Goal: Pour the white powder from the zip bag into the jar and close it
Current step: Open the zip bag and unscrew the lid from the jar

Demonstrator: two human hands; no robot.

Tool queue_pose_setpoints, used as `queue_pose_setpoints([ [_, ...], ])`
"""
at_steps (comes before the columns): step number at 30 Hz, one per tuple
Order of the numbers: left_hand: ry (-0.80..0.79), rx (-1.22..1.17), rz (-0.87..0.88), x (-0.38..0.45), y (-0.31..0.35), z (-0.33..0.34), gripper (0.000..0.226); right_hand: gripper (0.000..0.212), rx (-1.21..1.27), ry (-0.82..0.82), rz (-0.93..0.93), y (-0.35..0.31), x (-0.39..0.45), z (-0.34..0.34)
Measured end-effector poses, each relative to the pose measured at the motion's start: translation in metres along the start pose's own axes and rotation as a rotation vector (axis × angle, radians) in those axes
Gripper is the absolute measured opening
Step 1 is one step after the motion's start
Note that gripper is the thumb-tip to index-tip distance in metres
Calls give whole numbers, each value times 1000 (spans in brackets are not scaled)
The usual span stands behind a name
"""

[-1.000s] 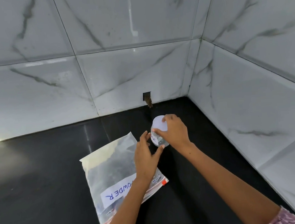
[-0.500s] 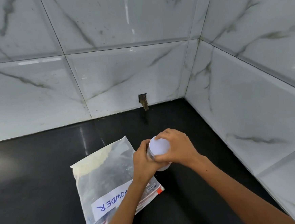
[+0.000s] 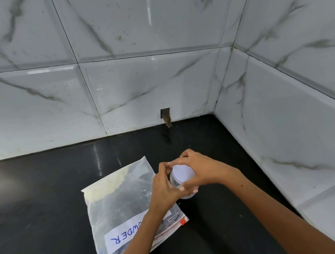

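Setting: black countertop (image 3: pixel 38 197) in a marble-tiled corner.
Jar (image 3: pixel 180 183): clear, lid (image 3: pixel 182 172) on, touching the zip bag's right edge.
Left hand (image 3: pixel 164 189): wrapped round the jar body.
Right hand (image 3: pixel 201 171): grasping the lid.
Zip bag (image 3: pixel 120 202): flat, powder bunched at the end farthest from the jar's holder.
Risk: a jerky twist could tip the jar; careless pouring could spill powder.

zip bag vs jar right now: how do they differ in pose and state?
The zip bag lies flat on the black counter; the jar is upright. Nothing grips the zip bag, though the left forearm crosses above it; the jar is held by both hands, the left hand round its body and the right hand on its white lid. The zip bag carries a handwritten label; none shows on the jar. Both have clear walls.
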State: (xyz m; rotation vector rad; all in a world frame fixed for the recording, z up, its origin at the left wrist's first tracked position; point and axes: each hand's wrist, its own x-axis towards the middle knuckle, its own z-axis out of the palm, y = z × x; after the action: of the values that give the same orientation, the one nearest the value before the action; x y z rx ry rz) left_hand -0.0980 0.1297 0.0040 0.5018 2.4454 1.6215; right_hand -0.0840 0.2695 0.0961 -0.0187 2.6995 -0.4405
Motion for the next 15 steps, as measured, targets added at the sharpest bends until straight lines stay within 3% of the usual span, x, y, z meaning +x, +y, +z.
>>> queue_pose_setpoints([
  [3,4,-19,-17,-1,-2,2,81,86,-187,129,140,-8,1,7],
  [5,12,-13,-13,-2,-4,3,82,80,-250,170,73,-9,0,7],
  [7,44,-3,6,-4,-5,5,81,81,-204,118,-42,-7,-1,2],
  [10,77,-23,8,-7,-6,8,76,95,-145,71,43,-7,-1,3],
  [12,89,-44,-8,-9,-6,9,70,87,-219,136,119,-11,1,6],
  [15,113,-47,4,-10,-7,10,70,70,-208,245,45,-11,-1,2],
])
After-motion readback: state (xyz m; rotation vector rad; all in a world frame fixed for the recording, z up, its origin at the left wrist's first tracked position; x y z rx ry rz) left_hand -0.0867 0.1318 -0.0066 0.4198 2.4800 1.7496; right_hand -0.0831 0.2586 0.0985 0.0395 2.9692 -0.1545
